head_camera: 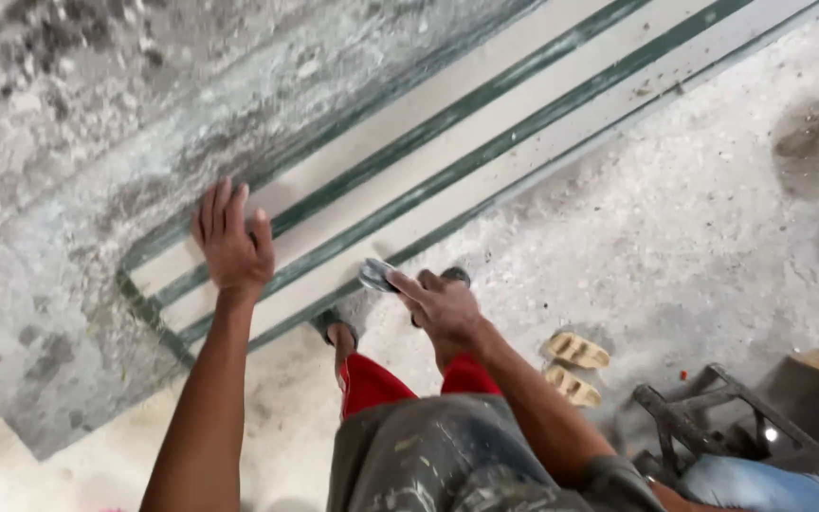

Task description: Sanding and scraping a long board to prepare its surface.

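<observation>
Left hand [232,242] spreads flat, fingers wide, on the pale panel [485,142] with green stripes, near its lower end. Right hand [443,308] grips a small metal scraper [376,275] just beside the panel's edge. Sandals [575,365] lie on the dusty floor [713,237] nearby.

Left hand [232,242] flat, fingers spread; right hand [443,308] closed, gripping.

Left hand [231,242] flat on the panel [485,123]; scraper [376,275] just right.
</observation>
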